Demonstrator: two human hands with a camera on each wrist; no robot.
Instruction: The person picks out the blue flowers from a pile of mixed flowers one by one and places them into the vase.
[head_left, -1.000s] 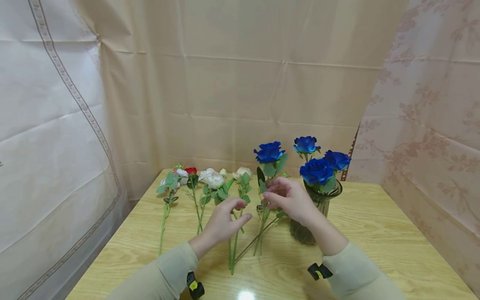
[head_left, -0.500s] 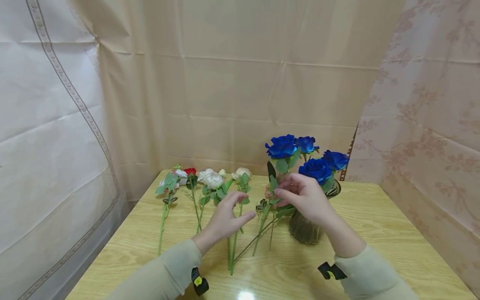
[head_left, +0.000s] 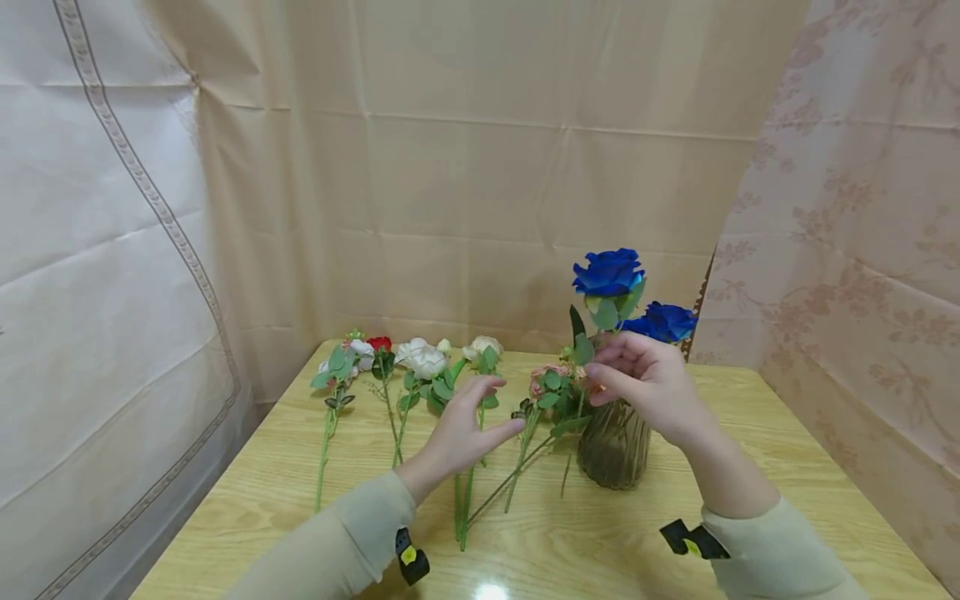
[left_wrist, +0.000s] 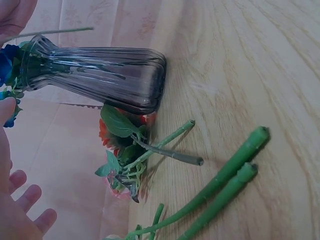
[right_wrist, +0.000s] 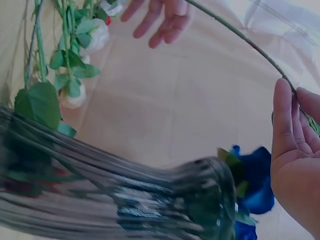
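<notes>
My right hand (head_left: 660, 387) pinches the green stem (right_wrist: 245, 40) of a blue rose (head_left: 609, 273) between thumb and fingers, just under its leaves. The rose stands upright, its bloom overlapping the other blue roses (head_left: 663, 322) in the head view. Those roses sit in a ribbed, smoky glass vase (head_left: 615, 450), whose rim is largely hidden behind my right hand. In the right wrist view, the held stem runs outside the vase (right_wrist: 150, 185). My left hand (head_left: 461, 433) is held over the table with fingers spread and nothing in them.
Left of the vase lie pink flowers (head_left: 551, 379) with crossing stems. Farther left on the wooden table (head_left: 247, 500) are white flowers (head_left: 427, 360), a red flower (head_left: 380, 343) and a leafy pale spray (head_left: 339, 360). A beige curtain (head_left: 465, 183) hangs behind.
My right hand has carried the blue rose rightward and slightly upward, bringing it in front of the vase's roses. My left hand has drifted a little to the right, still holding nothing.
</notes>
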